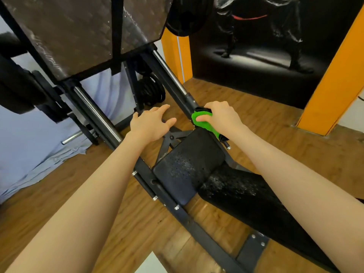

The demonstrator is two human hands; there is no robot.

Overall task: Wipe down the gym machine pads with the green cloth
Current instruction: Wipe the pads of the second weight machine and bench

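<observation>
Head view: right hand (220, 117) curled round the bunched green cloth (202, 120), pressing it on the far end of the black seat pad (189, 166) for wiping, left hand (149, 125) spread and hovering over the frame (173, 201), likely for balance.

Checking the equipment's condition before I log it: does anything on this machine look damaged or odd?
Yes: the black padded seat and the black back pad beside it show whitish speckled patches, either worn vinyl or residue; I cannot tell which.
</observation>
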